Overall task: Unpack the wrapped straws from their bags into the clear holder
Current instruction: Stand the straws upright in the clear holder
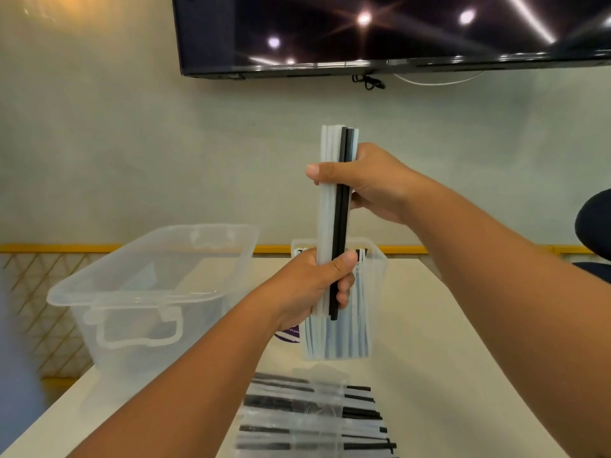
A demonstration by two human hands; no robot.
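Observation:
I hold an upright bundle of wrapped straws point(334, 223), several white ones and a black one, above the table. My left hand point(314, 285) grips the bundle's lower end and my right hand point(370, 183) grips it near the top. Just behind and below the bundle stands the clear holder point(375, 292), with several wrapped straws standing inside it. A clear bag of black and white straws point(314, 414) lies flat on the table in front of the holder.
A large clear plastic bin point(132, 292) with a handle sits at the left on the white table point(413, 375). A wall-mounted screen point(380, 31) hangs above. A dark chair point(595, 226) shows at the right edge.

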